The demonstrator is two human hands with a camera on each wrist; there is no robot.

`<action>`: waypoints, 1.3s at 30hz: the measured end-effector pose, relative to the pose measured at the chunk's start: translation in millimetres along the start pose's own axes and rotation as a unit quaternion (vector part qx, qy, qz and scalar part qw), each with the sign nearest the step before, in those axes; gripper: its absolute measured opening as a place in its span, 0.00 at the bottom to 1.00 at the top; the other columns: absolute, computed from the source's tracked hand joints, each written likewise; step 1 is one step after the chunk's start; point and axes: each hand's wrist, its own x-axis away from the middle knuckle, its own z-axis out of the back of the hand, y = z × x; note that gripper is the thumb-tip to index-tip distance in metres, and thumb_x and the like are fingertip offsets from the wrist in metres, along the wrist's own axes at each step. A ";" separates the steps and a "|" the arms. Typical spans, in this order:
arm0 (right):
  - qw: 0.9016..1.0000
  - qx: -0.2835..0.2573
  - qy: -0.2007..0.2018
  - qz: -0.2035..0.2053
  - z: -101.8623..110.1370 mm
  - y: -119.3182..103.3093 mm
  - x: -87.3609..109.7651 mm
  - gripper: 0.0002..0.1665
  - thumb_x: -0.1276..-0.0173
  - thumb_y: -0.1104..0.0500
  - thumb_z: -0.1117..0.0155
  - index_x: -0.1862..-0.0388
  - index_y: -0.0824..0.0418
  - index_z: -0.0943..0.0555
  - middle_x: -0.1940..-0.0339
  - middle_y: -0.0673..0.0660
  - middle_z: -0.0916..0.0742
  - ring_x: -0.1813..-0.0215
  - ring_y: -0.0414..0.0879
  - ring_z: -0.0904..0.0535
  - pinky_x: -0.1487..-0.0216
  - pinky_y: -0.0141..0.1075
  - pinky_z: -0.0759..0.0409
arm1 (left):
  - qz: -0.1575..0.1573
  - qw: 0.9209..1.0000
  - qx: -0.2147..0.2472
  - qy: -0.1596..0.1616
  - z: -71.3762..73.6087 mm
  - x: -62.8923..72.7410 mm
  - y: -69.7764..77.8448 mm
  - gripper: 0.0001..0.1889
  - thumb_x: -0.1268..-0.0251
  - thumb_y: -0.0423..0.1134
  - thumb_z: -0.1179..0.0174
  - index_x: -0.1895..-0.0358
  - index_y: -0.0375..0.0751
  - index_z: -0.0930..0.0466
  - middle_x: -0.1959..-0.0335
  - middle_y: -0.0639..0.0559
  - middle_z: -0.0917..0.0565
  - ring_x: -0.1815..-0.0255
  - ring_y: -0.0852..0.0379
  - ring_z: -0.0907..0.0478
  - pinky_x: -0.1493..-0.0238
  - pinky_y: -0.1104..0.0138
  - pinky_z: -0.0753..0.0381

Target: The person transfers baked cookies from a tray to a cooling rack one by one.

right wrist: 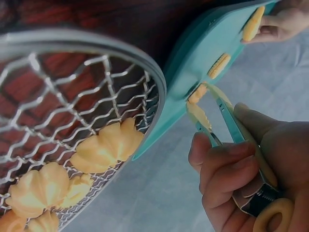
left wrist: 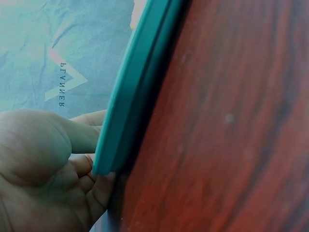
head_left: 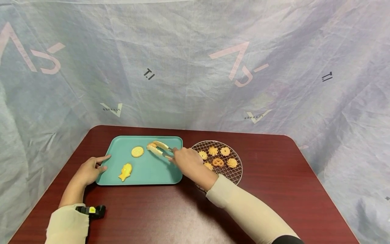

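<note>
My right hand [head_left: 189,162] grips a pair of tongs [head_left: 164,147] with pale tips and metal arms. Between the tips is a small golden cookie [right wrist: 197,94], at the far right part of the teal tray [head_left: 152,173]; whether it touches the tray is hard to tell. My left hand [head_left: 89,170] holds the tray's left edge, thumb at the rim and other fingers around the outside, as the left wrist view [left wrist: 43,169] shows. On the tray lie a round yellow cookie [head_left: 137,151] and a yellow fish-shaped cookie [head_left: 125,171].
Right of the tray stands a round wire rack [head_left: 234,176], partly behind my right forearm. It bears several flower-shaped and swirled cookies [head_left: 232,163] and a pretzel-shaped one [head_left: 217,162]. A dark red wooden table [head_left: 274,189] lies beneath, with a grey cloth backdrop [head_left: 182,84] behind.
</note>
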 end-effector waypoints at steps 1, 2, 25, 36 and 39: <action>1.000 -0.001 -0.001 0.002 0.1 0.7 1.0 0.26 0.24 0.35 0.42 0.41 0.51 0.18 0.71 0.52 0.17 0.76 0.45 0.23 0.80 0.37 0.26 | 0.000 1.000 0.000 0.001 0.0 -0.1 -0.1 0.27 0.22 0.29 0.45 0.23 0.31 0.36 0.75 0.46 0.31 0.72 0.50 0.36 0.72 0.63 0.33; 1.000 -0.003 -0.001 0.002 0.3 1.4 1.9 0.26 0.24 0.35 0.41 0.41 0.51 0.18 0.71 0.52 0.17 0.76 0.44 0.23 0.80 0.37 0.26 | 0.001 1.000 0.000 0.001 -0.1 -0.2 -0.1 0.27 0.22 0.29 0.45 0.23 0.31 0.36 0.75 0.46 0.31 0.72 0.50 0.36 0.72 0.62 0.33; 0.997 -0.046 0.054 0.031 5.6 25.1 46.1 0.26 0.24 0.38 0.39 0.38 0.52 0.18 0.72 0.55 0.13 0.75 0.49 0.18 0.81 0.39 0.26 | 0.004 1.000 -0.004 0.001 1.3 -0.2 0.5 0.27 0.22 0.30 0.45 0.23 0.32 0.36 0.70 0.43 0.30 0.70 0.49 0.35 0.69 0.60 0.32; 0.995 -0.067 0.071 0.017 1.1 44.4 75.3 0.26 0.24 0.38 0.39 0.34 0.49 0.19 0.74 0.55 0.13 0.76 0.50 0.19 0.84 0.39 0.30 | 0.000 1.000 -0.002 0.002 0.4 0.6 0.3 0.27 0.22 0.29 0.45 0.23 0.31 0.36 0.73 0.45 0.31 0.72 0.50 0.35 0.71 0.61 0.32; 0.993 -0.072 0.086 0.025 -0.6 52.1 84.0 0.27 0.24 0.39 0.38 0.34 0.51 0.19 0.77 0.55 0.14 0.79 0.49 0.22 0.83 0.38 0.30 | -0.001 1.000 -0.003 0.004 -0.4 0.6 0.2 0.27 0.22 0.29 0.45 0.23 0.31 0.36 0.73 0.45 0.30 0.72 0.50 0.35 0.71 0.61 0.32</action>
